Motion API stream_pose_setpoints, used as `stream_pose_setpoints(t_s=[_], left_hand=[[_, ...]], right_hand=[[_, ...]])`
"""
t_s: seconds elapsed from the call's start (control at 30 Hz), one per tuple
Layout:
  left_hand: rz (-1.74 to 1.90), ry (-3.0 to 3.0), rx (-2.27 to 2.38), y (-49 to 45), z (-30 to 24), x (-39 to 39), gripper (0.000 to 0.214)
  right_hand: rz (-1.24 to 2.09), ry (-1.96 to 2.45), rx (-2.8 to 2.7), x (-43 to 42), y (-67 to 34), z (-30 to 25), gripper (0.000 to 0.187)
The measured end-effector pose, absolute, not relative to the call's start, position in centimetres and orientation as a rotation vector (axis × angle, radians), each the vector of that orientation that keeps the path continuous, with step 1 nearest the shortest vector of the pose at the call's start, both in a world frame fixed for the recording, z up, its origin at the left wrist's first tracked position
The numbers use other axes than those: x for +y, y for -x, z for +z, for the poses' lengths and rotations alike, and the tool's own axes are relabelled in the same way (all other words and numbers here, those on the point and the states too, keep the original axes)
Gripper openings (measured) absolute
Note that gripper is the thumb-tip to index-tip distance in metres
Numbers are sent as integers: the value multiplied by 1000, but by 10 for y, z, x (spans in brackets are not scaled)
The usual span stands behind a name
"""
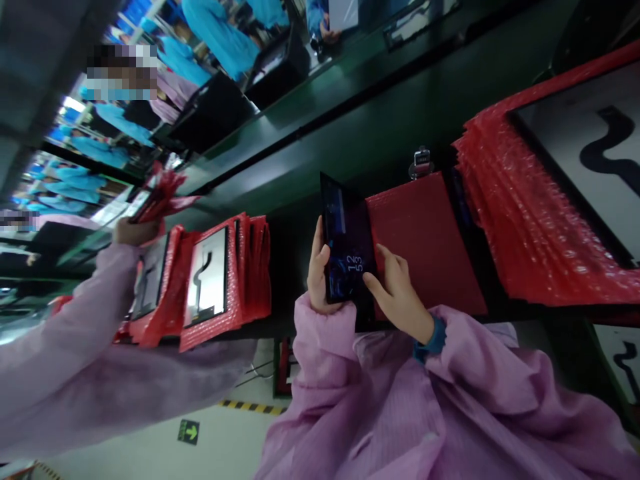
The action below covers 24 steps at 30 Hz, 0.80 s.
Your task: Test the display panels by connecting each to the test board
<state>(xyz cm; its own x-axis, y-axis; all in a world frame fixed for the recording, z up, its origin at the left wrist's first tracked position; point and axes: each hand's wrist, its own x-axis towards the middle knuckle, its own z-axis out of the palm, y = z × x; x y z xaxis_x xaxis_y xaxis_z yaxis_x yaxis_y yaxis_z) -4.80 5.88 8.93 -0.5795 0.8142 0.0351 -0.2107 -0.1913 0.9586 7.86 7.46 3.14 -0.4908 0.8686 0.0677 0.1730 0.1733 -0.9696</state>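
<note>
A tablet (pixel 345 247) with a dark, lit screen showing the digits 12 and 53 stands tilted in front of me. My left hand (pixel 320 273) grips it along its left edge, with the thumb at the front and fingers partly hidden behind. At the tablet's right edge is my right hand (pixel 397 290), its thumb and fingers apart. The right thumb tip overlaps the screen's lower right border; whether it presses there I cannot tell. Beneath the right hand lies a flat red sheet (pixel 425 233) on the dark bench.
Red bubble bags (pixel 485 207) are piled at right, a panel (pixel 595 153) on top. More red bags with panels (pixel 207 273) stand at left. Beside them, a co-worker's hand (pixel 135 230) holds red bags. A small metal clamp-like piece (pixel 421 162) sits behind the sheet.
</note>
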Motion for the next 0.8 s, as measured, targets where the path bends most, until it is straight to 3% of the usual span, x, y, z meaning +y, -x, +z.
stream_pose_setpoints(t_s=[0.1, 0.23, 0.5, 0.8], left_hand=[[1797, -767, 1425, 48, 90, 59, 56], [1723, -794, 1488, 47, 93, 59, 52], [1726, -847, 1579, 49, 91, 57, 58], [1751, -662, 1554, 55, 92, 56, 64]], right_hand=[[1445, 755, -1826, 77, -78, 30, 68], [1485, 296, -1686, 74, -85, 38, 57], [1643, 803, -1535, 80, -83, 17, 58], [1394, 617, -1897, 84, -79, 30, 76]])
